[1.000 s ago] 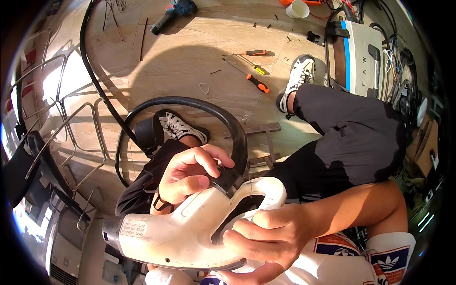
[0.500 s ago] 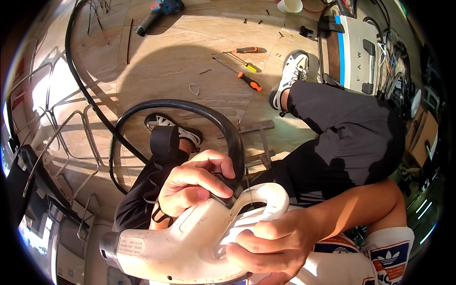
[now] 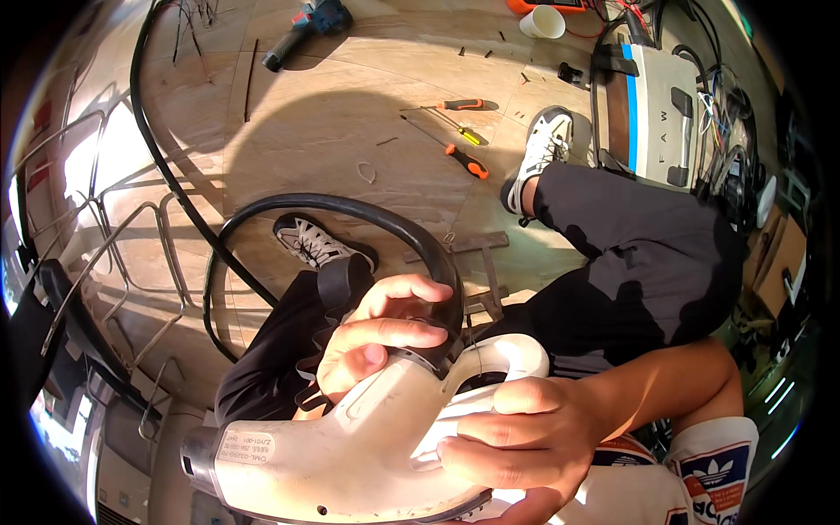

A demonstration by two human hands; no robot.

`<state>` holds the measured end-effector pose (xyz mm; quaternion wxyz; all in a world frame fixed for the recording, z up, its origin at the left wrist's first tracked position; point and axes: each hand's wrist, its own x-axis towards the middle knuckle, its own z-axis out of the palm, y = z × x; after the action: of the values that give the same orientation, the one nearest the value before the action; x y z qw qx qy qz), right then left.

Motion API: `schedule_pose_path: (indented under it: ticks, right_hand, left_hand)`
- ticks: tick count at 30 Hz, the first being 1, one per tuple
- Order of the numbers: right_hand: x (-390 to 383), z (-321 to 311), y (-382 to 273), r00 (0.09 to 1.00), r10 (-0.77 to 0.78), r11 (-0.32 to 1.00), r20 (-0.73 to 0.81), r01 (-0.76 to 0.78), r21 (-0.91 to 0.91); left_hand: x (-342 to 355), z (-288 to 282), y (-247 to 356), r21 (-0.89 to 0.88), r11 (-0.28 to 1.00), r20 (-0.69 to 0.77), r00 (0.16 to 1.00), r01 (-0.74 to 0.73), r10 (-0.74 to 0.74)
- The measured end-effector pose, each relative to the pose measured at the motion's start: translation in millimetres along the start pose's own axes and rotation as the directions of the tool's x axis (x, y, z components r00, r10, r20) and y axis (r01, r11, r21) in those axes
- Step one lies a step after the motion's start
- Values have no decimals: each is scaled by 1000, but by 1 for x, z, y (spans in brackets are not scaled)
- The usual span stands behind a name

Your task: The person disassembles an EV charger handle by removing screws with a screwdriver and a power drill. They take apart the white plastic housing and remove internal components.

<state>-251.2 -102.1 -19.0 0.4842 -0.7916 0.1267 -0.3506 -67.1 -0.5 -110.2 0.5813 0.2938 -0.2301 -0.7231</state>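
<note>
A white electric-vehicle charging gun (image 3: pixel 350 455) lies across my lap, its black round nozzle (image 3: pixel 199 462) pointing left. My right hand (image 3: pixel 525 437) is wrapped over the gun's body beside the white loop-shaped part (image 3: pixel 525 354). My left hand (image 3: pixel 376 341) is closed around the black collar (image 3: pixel 430 357) where the thick black cable (image 3: pixel 442 262) enters the housing; the thumb and part of the grip are hidden. A thin wire (image 3: pixel 469 328) stands up beside the collar. A pale label (image 3: pixel 249 444) sits near the nozzle.
On the floor lie orange-handled screwdrivers (image 3: pixel 466 162), a yellow-handled one (image 3: pixel 468 136) and a blue power tool (image 3: pixel 319 26). A white cup (image 3: pixel 542 22) stands at the back. A white case (image 3: pixel 661 114) with cables is at right, metal chair frames (image 3: pixel 166 254) at left.
The gun's collar end and my left hand have shifted slightly right, and the left fingers now lie differently around the collar. My left foot has turned. The floor items sit lower in view.
</note>
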Motion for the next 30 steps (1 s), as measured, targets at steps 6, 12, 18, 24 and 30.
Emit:
schedule_pose_path:
  ticks: [6, 12, 18, 24, 30]
  right_hand:
    - [18, -16, 2, 991, 120, 989, 65, -125, 80]
    - [16, -10, -1, 987, 158, 983, 16, -159, 90]
    - [11, -21, 2, 987, 97, 987, 130, -113, 117]
    - [21, -12, 3, 997, 76, 997, 20, -77, 27]
    - [9, -20, -2, 972, 180, 964, 153, -206, 171]
  left_hand:
    - [-4, 7, 32, 179, 977, -195, 977, 116, -80]
    - [6, 40, 19, 423, 906, -298, 941, -22, 161]
    - [3, 50, -1, 475, 877, -355, 896, -71, 265]
    - [18, 20, 20, 612, 769, -60, 959, -183, 276]
    - [12, 26, 21, 701, 699, -56, 964, -146, 258]
